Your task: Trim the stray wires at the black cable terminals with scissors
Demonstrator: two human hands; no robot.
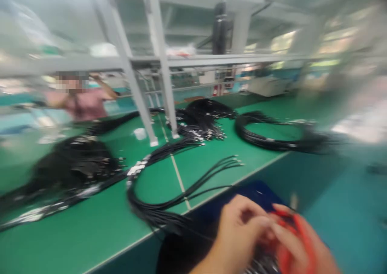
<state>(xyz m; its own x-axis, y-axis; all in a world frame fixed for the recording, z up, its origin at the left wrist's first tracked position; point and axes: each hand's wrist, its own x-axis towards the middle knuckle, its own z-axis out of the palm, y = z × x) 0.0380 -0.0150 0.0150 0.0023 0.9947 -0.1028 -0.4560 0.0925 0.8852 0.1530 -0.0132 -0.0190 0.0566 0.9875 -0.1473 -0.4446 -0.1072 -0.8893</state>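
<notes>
At the lower right, beyond the near edge of the bench, my two hands meet. My right hand (311, 241) is closed around a red-handled tool (299, 225) with curved handles; blur hides whether it is scissors or pliers. My left hand (238, 229) is closed, thumb and fingers pinched against the right hand's fingers. Whatever it pinches is too blurred to make out. Beneath the hands lie small shiny pieces (263, 264). Close by on the left, a bundle of black cables (163, 205) curves over the bench edge toward my lap.
The green bench (109, 241) carries several black cable bundles: a heap (72, 161) on the left, a pile (205, 112) at the back and a coil (266, 143) on the right. Grey posts (165, 64) hold up a shelf (211, 60). Across the bench is a person in pink (86, 104).
</notes>
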